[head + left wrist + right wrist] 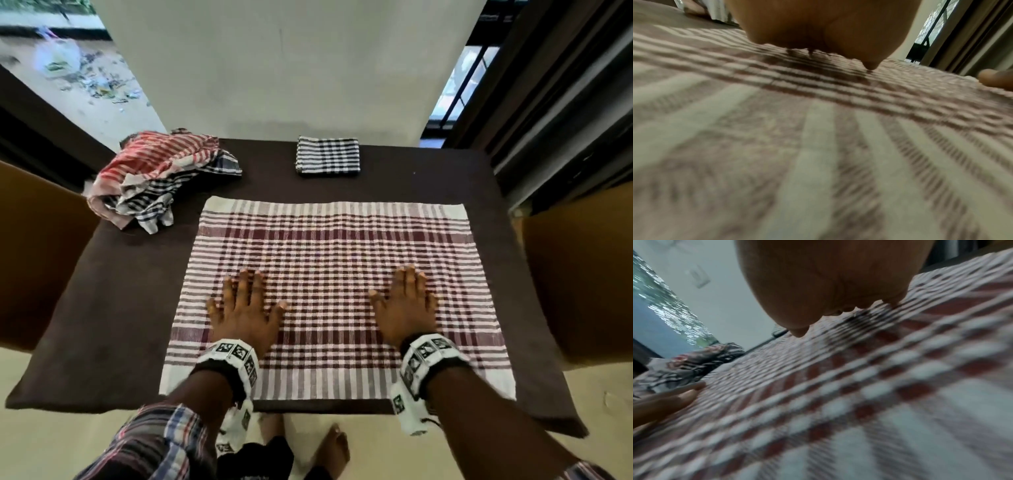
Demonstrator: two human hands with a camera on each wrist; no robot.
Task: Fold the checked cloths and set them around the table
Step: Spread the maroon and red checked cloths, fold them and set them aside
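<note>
Spread flat across the centre of the frame: the maroon cloth (329,274), edges squared to the table (113,308), presumably so that the first fold lands straight. Pressed onto its lower half, both hands, palms down, fingers straight and slightly splayed, gripping nothing: left hand (245,308) lower centre-left, right hand (406,303) lower centre-right, well apart. Probably smoothing or pinning the weave flat before a fold (wrist views confirm palms low over the fabric, though blurred). No corner or edge pinched yet, so folding of this cloth judged not yet begun.

Set apart at upper centre, by the far table edge: a folded cloth (327,156), dark check, neat and compact, likely one already finished and placed. Heaped at upper left, overhanging the table corner: a pile (154,178) of crumpled cloths, red-striped on top and dark-checked beneath, apparently waiting their turn and kept clear of the working area.

Flanking the table at left and right frame edges: brown chairs (582,281). Bare feet visible at bottom centre, just below the near edge.

Next step judged likely: taking hold of the near or far corners to bring one half over the other.
</note>
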